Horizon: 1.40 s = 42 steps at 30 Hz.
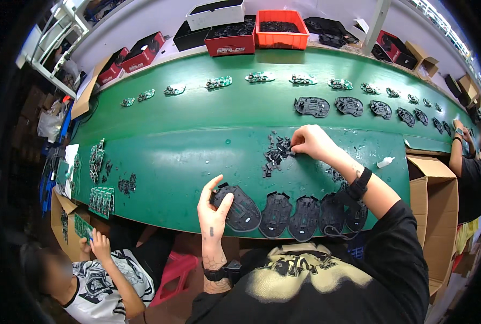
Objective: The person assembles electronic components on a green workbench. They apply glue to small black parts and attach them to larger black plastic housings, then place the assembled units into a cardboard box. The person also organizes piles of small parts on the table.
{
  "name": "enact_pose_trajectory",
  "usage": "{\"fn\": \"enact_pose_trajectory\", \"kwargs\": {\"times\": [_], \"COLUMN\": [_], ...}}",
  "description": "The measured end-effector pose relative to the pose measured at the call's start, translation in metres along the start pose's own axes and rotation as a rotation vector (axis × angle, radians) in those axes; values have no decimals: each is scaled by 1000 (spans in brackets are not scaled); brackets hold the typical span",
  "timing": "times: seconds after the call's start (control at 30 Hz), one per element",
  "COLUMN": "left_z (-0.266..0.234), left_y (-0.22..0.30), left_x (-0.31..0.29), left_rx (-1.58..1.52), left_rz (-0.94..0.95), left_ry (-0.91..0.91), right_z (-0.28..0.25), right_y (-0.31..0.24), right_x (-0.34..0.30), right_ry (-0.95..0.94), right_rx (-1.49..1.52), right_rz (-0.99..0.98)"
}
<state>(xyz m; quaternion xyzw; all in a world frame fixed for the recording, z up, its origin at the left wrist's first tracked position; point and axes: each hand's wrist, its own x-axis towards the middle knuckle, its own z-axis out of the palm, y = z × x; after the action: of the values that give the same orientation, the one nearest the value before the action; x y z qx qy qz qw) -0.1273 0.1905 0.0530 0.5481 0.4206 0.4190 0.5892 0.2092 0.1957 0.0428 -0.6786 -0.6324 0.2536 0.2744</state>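
A green table [186, 173] spreads beneath both hands. Right of the left hand [214, 213], a row of black shells [275, 215] lines the near edge. The left hand, thumb and fingers curved apart, holds another shell [244, 211] by its side. Ahead, the right hand [295, 147] brings its fingertips nearly together at a pile [276, 155] of small black parts; any grip there cannot be told. The step seems to be part-picking; next probably calls for bringing one part back to the held shell.
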Motion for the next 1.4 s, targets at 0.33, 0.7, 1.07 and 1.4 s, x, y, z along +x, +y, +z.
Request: {"fn": "enact_pose_trajectory", "kwargs": {"times": [0.33,0.7,1.07,1.4], "left_z": [17,19,15,30], "left_y": [4,5,-5,17], "left_x": [9,5,4,8], "left_rx": [136,92,91,-36], "left_rz": [58,63,-18,-94], "left_ry": [-34,-20,-26,-139], "right_z": [-2,10,18,-10], "right_y": [8,-2,4,-40], "right_x": [2,4,4,-11], "right_ry": [30,4,16,-20], "right_rx": [15,-140,-263,175], "right_rz": [-4,-312,-407,-256]}}
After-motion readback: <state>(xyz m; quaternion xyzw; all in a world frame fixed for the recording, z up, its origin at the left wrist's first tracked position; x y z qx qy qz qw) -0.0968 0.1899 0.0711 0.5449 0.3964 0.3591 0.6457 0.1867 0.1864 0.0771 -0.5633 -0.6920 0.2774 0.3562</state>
